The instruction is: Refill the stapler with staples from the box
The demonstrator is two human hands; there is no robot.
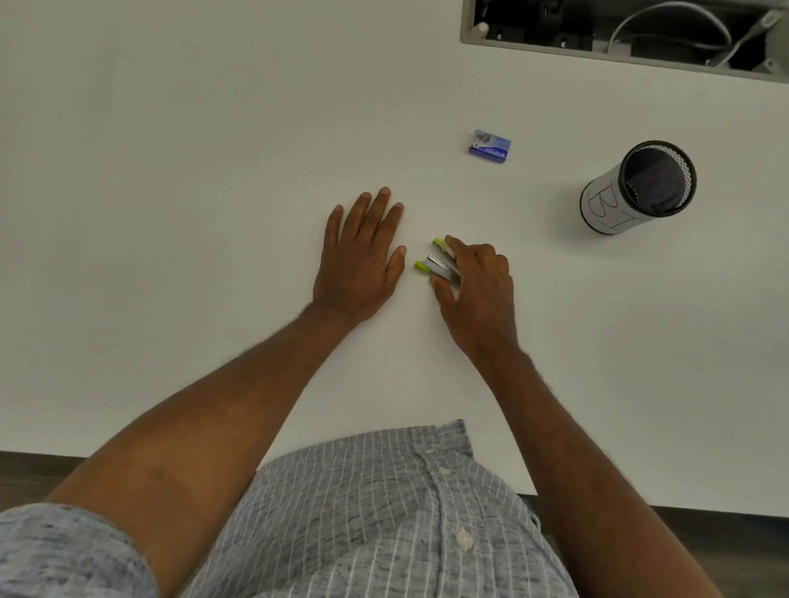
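Observation:
A small lime-green and silver stapler [435,264] lies on the white table, its top swung up so the metal channel shows. My right hand [477,292] grips its rear part, fingers and thumb curled round it. My left hand [360,256] rests flat on the table just left of the stapler, fingers straight, not touching it. A small blue staple box [490,146] lies farther back on the table, beyond both hands; it looks closed.
A black mesh pen cup [638,188] with a white paper label stands at the right. A grey cable tray opening [629,22] with wires is set into the table at the back right. The table edge [6,449] runs close to my body.

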